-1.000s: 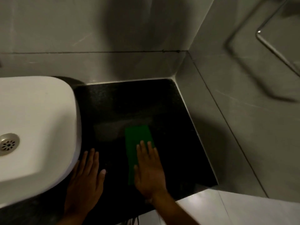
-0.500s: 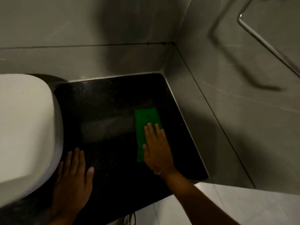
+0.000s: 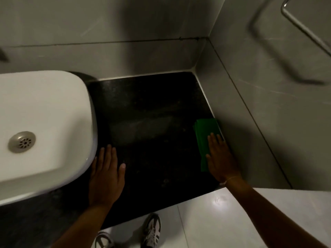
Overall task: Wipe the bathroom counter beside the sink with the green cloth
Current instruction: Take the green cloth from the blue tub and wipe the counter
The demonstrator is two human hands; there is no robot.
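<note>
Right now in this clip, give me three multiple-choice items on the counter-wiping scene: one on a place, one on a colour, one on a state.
1. Where does the green cloth lie on the black counter?
A. against the sink
B. at the right edge by the wall
C. in the sink

2. What colour is the sink?
A. white
B. black
C. green

3. How is the right hand placed?
A. lifted clear
B. clenched in a fist
C. flat, palm down on the cloth

Answers: 1 B, the cloth touches the counter's right border; 2 A, the basin is white around its metal drain; 3 C, the fingers are spread over the cloth, while the left hand rests flat beside the sink.
</note>
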